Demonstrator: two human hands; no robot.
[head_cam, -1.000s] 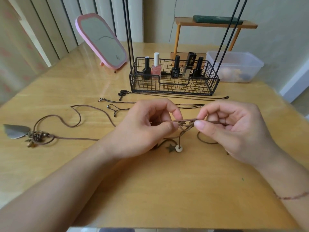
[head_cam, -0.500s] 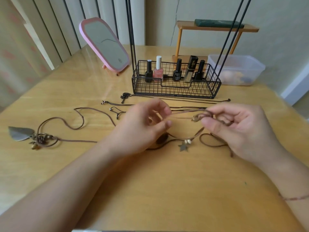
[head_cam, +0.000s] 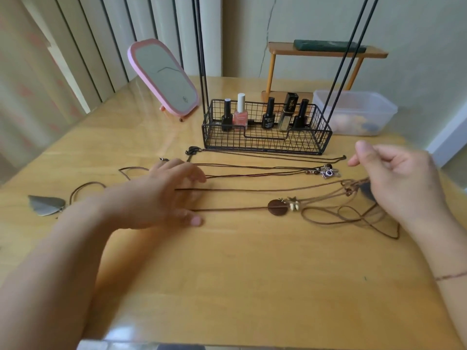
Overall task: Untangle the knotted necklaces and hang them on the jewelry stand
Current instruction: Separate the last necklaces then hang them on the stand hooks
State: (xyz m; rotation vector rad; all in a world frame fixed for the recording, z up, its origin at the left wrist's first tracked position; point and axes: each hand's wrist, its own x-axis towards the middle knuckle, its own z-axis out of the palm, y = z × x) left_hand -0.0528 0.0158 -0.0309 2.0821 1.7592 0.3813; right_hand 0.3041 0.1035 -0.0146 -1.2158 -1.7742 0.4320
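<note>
A brown cord necklace (head_cam: pixel 252 190) with a round brown disc (head_cam: pixel 277 207) and star charms lies stretched across the table. My left hand (head_cam: pixel 161 195) rests on its left end, fingers fairly straight, with both strands running out from under it. My right hand (head_cam: pixel 404 183) has curled fingers holding the knotted right part, where loose loops (head_cam: pixel 353 218) trail on the table. The jewelry stand (head_cam: pixel 265 145) is a black wire basket with tall black rods, just behind the necklaces. Nothing hangs on the rods that I can see.
Two more thin necklaces lie in front of the basket, one with a beaded pendant (head_cam: pixel 328 173). A leaf-pendant necklace (head_cam: pixel 46 205) sits far left. Nail polish bottles (head_cam: pixel 241 114) stand in the basket. Behind are a pink mirror (head_cam: pixel 164 77), a plastic tub (head_cam: pixel 353 112) and a small wooden shelf (head_cam: pixel 326 50).
My hands have drawn apart, left hand going left and right hand going right. The bunched brown cord is now pulled out long across the table.
</note>
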